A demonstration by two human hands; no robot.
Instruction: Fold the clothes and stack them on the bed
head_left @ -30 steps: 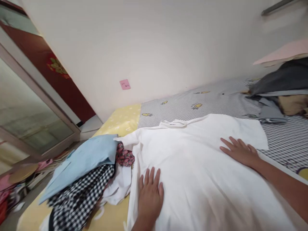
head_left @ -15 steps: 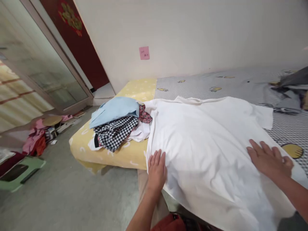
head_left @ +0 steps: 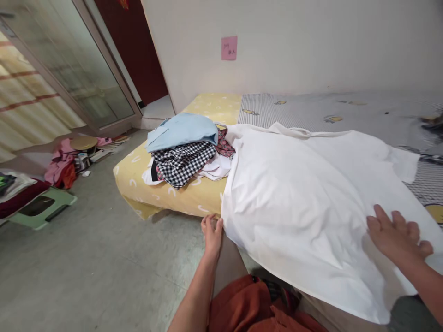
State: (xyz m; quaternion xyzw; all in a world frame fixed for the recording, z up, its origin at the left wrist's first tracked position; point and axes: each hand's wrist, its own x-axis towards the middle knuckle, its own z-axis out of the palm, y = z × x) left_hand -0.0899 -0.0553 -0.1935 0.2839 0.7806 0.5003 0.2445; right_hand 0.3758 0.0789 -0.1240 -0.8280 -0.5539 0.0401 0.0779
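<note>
Currently under the hands: white shirt (head_left: 304, 193), spread on the bed (head_left: 180, 198), hem hanging over the near edge.
Left hand (head_left: 212, 233): fingers straight, touching the shirt's side edge, gripping nothing.
Right hand (head_left: 396, 235): flat, fingers spread on the cloth, well apart from the left.
Beyond the left hand: pile of clothes (head_left: 183, 147).
Technique: this looks like smoothing, so sweep the palms outward evenly and avoid dragging the cloth off the bed.

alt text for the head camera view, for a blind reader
A person's right hand lies flat on a white shirt spread over a bed, while the left hand touches the shirt's left edge. Beside the shirt sits a pile of clothes, light blue on top, checked below. A pink note is stuck on the wall.
</note>
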